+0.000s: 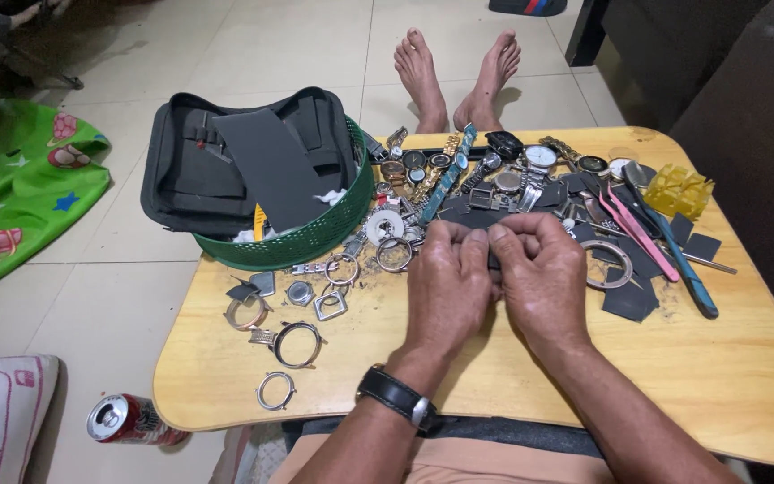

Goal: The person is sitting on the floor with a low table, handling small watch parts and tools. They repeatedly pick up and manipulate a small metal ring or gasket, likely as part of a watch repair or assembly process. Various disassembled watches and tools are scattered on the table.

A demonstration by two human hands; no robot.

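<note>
Wooden table (727, 376) with rounded corners, pale and scuffed, strewn with watch parts; left hand (448, 285) and right hand (541, 280) pressed together near its middle, fingers (475, 240) curled in and pinched tip to tip on a small dark part (494, 261), mostly hidden between them, kind not clear. Black strapped wristwatch (396, 397) on the left wrist. Just beyond the knuckles, a heap of wristwatches (485, 161) and metal bands, with dark grey flat pieces (629, 300) scattered to the right. Further right, pink tweezers (638, 229), a blue-handled tool (687, 273) and a yellow plastic piece (678, 190) near the far corner. Left of the hands, loose metal watch rings (297, 343) and small cases, spread well apart down to the near edge. Round green basket (302, 242) on the far left corner, partly overhanging, holding a black zip case (217, 157) lying open. Bare feet (454, 76) stretched out on the tiled floor past the table. On the floor to the left, a red drinks can (127, 419) on its side and a green patterned cloth (20, 193)
</note>
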